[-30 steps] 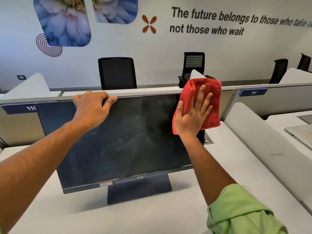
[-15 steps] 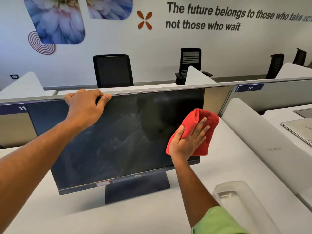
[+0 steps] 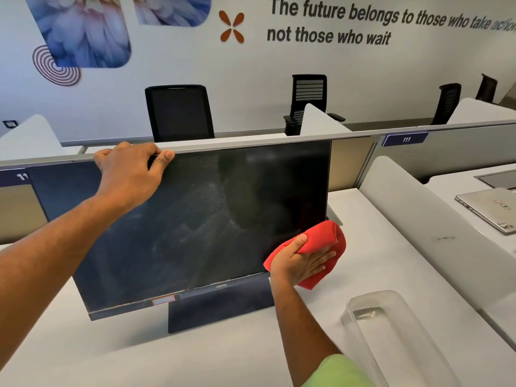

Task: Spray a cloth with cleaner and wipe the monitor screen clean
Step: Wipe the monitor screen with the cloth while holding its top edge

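Two hands are engaged on the BenQ monitor (image 3: 195, 219), which stands near the middle of the desk (image 3: 377, 261), backed against the partition at the rear edge. The left hand (image 3: 128, 174) has its grip curled over the monitor's top edge, thumb on the front and fingers behind, steadying the panel. The right hand (image 3: 300, 262) presses the folded red microfibre cloth (image 3: 326, 238) against the lower right corner of the screen; fingers lie nearly straight over the cloth, thumb tucked along its upper fold.

Procedure for the current wiping stroke:
1. Keep the left-hand brace firm so the panel does not rock on its stand (image 3: 220, 308).
2. Apply light, even pressure with a flat palm; avoid fingertip pressure, which could mark the panel.
3. Overlap each pass. Dusty smears are visible across the centre and left of the screen, while the right strip appears darker and cleaner; judged from this, most of the surface remains to be wiped.
4. Stop the stroke at the lower bezel.

Compared with half a second ago, the cloth has travelled down from mid-height on the right edge to the bottom corner. The left hand keeps its hold. A clear plastic container (image 3: 391, 331) near the front right corner of the desk now shows more fully.
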A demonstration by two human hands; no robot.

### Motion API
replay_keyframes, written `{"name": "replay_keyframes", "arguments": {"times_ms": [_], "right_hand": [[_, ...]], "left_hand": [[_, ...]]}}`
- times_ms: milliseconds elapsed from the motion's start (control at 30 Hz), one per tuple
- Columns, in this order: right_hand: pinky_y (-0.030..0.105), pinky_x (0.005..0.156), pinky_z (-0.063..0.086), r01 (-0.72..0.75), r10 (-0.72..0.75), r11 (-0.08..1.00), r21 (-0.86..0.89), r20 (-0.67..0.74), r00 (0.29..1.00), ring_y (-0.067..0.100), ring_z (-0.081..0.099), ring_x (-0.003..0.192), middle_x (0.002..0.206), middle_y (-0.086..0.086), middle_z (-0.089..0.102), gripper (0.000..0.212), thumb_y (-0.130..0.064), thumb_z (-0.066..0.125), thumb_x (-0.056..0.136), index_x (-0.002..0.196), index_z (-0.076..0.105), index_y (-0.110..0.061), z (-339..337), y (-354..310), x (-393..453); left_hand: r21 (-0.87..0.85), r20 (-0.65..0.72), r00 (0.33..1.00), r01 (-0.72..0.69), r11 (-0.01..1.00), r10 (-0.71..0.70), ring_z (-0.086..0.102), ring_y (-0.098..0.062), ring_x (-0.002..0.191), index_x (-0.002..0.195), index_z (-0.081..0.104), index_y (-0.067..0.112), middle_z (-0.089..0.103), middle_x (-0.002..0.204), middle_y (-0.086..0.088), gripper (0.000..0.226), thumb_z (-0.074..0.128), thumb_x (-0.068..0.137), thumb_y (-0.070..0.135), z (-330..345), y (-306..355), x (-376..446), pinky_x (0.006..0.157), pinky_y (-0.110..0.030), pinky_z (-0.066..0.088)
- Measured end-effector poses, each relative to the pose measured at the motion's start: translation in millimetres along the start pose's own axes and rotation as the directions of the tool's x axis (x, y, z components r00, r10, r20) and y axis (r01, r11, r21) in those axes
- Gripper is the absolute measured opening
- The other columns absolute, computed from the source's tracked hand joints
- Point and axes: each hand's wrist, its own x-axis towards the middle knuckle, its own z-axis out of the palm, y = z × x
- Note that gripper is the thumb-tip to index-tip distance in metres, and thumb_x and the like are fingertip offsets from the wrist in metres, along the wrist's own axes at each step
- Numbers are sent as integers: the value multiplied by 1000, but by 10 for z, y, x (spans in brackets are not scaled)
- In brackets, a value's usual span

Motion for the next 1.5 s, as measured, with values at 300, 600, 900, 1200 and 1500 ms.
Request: {"name": "replay_keyframes", "arguments": {"times_ms": [300,600,900,1200,1500], "right_hand": [[54,132,1,243,-243,967,70,-6,970,26,-4,164,178,3,1,82,-64,18,102,169,-2,-21,28,-762,57],[57,131,-2,686,-691,720,-105,-13,723,28,-2,164,178,0,5,71,-53,23,109,168,-1,-22,48,-1737,386],[54,132,7,577,-580,813,-83,-19,815,22,3,164,178,-3,8,70,-50,31,110,169,2,-24,-60,-883,364],[47,133,-1,-38,38,999,7,96,995,29,5,164,178,3,2,92,-77,15,95,168,-2,-22,-63,-69,-66],[59,130,-5,295,-301,952,75,75,951,27,-10,164,178,2,-4,73,-63,14,102,162,-18,-36,-51,-1270,175]], "left_hand": [[50,-19,1000,13,999,-12,45,-26,86,88,65,19,47,65,4,45,38,103,51,-19,-43,-44,81,-46,27],[42,-13,1000,10,999,-10,42,-23,86,91,65,18,49,67,2,46,36,102,52,2,-72,-43,82,-48,28],[52,-48,999,-19,998,21,44,-23,84,91,67,18,54,69,-1,51,33,101,55,60,-30,-8,80,-48,27],[67,-30,999,-15,998,17,44,-26,81,82,58,21,46,62,3,46,34,101,55,23,3,-28,78,-48,25],[50,-10,1000,22,998,-21,45,-25,84,88,64,19,51,68,0,47,36,101,55,-1,-2,-41,86,-55,33]]}}
